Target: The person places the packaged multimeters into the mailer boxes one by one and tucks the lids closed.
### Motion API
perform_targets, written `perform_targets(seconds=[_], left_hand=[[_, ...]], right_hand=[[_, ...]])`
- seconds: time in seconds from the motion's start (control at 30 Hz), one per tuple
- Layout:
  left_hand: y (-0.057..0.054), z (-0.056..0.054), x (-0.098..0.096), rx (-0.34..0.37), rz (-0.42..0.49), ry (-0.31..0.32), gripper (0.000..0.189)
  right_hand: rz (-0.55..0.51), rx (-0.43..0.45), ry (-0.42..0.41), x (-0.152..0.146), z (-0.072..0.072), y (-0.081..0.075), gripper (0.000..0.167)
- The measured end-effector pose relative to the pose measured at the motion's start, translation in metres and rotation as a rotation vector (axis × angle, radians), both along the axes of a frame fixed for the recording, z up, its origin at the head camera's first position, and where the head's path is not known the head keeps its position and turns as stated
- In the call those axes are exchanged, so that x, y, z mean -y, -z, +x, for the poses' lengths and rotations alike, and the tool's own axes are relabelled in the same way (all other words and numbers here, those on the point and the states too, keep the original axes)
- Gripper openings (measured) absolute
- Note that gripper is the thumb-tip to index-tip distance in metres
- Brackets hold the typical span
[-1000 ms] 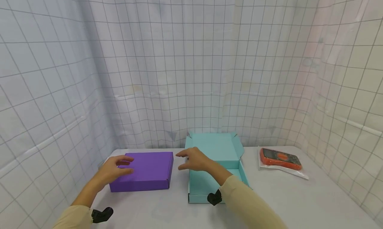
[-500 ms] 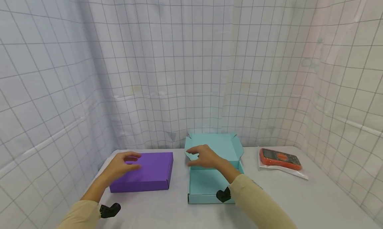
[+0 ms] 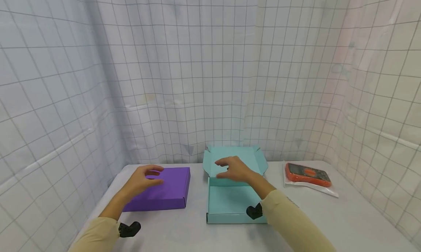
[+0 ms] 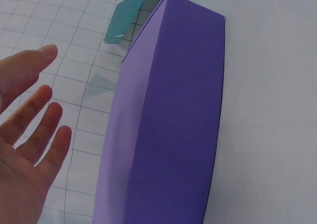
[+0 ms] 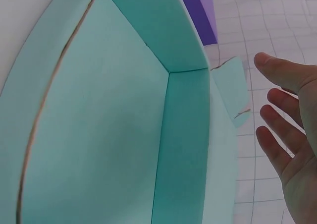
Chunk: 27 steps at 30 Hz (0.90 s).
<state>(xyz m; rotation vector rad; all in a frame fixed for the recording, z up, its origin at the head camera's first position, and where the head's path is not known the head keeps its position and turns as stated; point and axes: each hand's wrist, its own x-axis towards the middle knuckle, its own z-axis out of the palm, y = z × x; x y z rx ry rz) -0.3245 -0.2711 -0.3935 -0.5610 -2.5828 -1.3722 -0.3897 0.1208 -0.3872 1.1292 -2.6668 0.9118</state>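
My left hand point(image 3: 142, 179) hovers over the left part of a closed purple cardboard box point(image 3: 171, 186), fingers relaxed and thumb apart, holding nothing. In the left wrist view that hand point(image 4: 29, 130) is beside the purple box point(image 4: 173, 110), with a gap between them. My right hand point(image 3: 236, 169) is held above a turquoise cardboard box point(image 3: 236, 218), in front of its raised lid. Its fingers are loosely bent around nothing. The right wrist view looks into the turquoise box point(image 5: 99, 125), whose inside is bare, with the right hand point(image 5: 297, 135) off to its side.
To the right on the white table point(image 3: 306, 222) lies an orange multimeter point(image 3: 308, 174) in a clear plastic bag. A white gridded curtain point(image 3: 197, 80) hangs behind the table and along both sides. Black wrist cameras point(image 3: 129, 229) sit at both sleeves.
Both hands have drifted to the right, the left one further over the purple box and the right one across the turquoise box. The boxes and the bagged multimeter have stayed put.
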Motion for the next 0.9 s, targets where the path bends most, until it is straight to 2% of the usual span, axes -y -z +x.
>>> perform_targets(seconds=[0.2,0.33,0.5,0.67,0.9], left_hand=[[0.002,-0.002,-0.016,0.02,0.049,0.048,0.056],[0.005,-0.002,-0.026,0.067,0.086,0.07,0.063],[0.01,-0.002,-0.041,0.114,0.128,0.131,0.069],[0.013,-0.001,-0.06,0.123,0.139,0.171,0.073],[0.021,0.006,-0.081,0.165,0.168,0.178,0.08]], right_hand=[[0.008,-0.002,0.045,-0.018,-0.002,-0.002,0.049],[0.012,0.0,0.058,-0.03,-0.003,-0.003,0.053],[0.01,0.011,0.071,-0.043,-0.003,-0.005,0.058],[0.023,-0.005,0.107,-0.056,-0.001,-0.009,0.059],[0.027,0.015,0.148,-0.076,-0.001,-0.012,0.063]])
